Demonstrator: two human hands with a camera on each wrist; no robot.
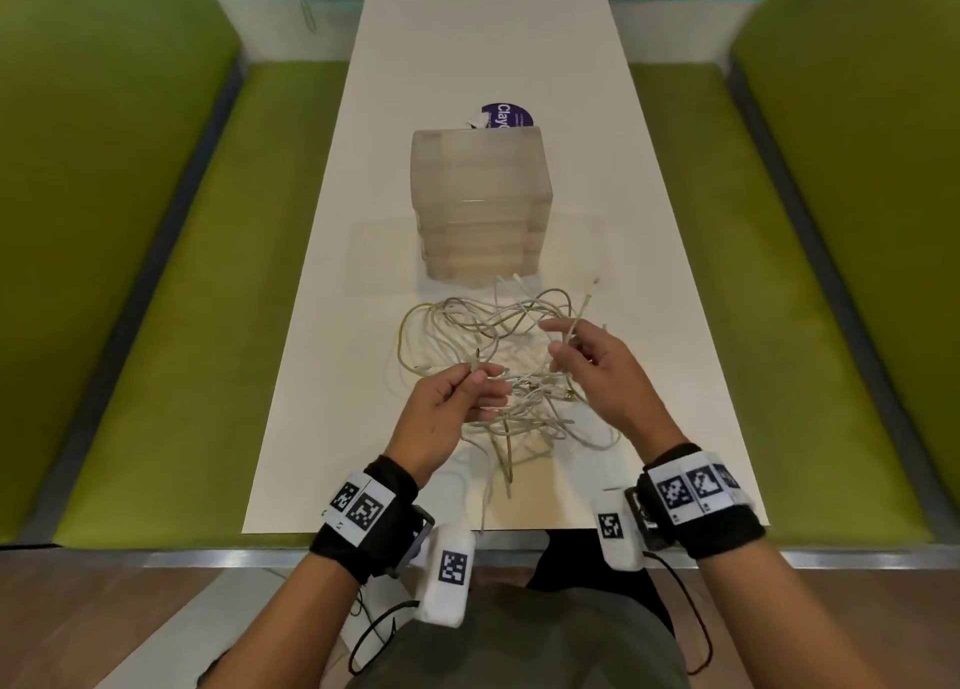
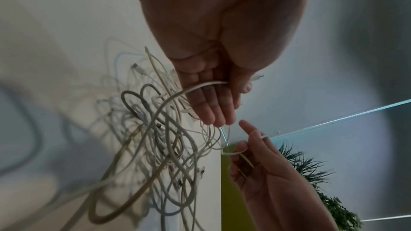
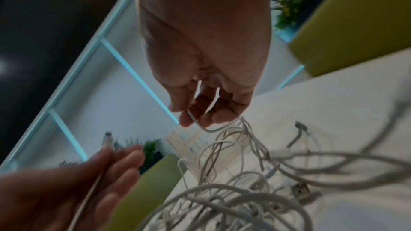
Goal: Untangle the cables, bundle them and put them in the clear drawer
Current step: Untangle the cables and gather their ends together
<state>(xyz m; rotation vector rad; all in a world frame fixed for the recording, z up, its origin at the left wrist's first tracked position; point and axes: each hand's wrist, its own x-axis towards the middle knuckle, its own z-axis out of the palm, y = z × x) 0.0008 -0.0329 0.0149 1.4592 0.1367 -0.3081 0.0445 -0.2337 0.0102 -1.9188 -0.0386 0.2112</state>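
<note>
White and cream charging cables point(image 1: 511, 371) lay in a loose tangle on the near half of the long white table point(image 1: 597, 195), just in front of the frosted clear drawer unit point(image 1: 480, 200). My left hand point(image 1: 447, 408) pinched one cable close to its plug between thumb and fingers, held above the heap. My right hand point(image 1: 597, 371) pinched another strand, its fingers curled around it. Green benches point(image 1: 171, 299) ran along both sides.
</note>
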